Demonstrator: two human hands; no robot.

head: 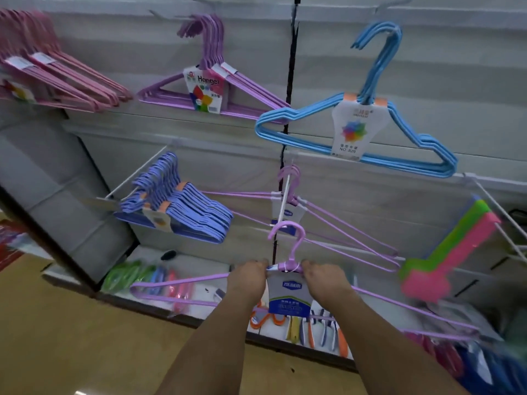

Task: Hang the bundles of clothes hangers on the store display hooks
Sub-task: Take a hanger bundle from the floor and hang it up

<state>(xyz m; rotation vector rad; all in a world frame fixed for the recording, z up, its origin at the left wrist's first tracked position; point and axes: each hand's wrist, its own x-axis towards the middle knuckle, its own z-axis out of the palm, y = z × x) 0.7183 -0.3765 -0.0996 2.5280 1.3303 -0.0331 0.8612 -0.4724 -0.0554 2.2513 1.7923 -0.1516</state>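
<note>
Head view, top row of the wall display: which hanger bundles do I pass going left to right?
Pink hanger bundles → purple bundle with the "Hanger" card → blue bundle.

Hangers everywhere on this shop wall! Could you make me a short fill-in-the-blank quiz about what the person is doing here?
1. Both hands, left hand and right hand, grip a bundle of ____ hangers.
2. The light blue bundle hangs ____ the display hook in front of the hands.
3. The held bundle's label is white and ____.

Missing words: purple; above; blue
</note>
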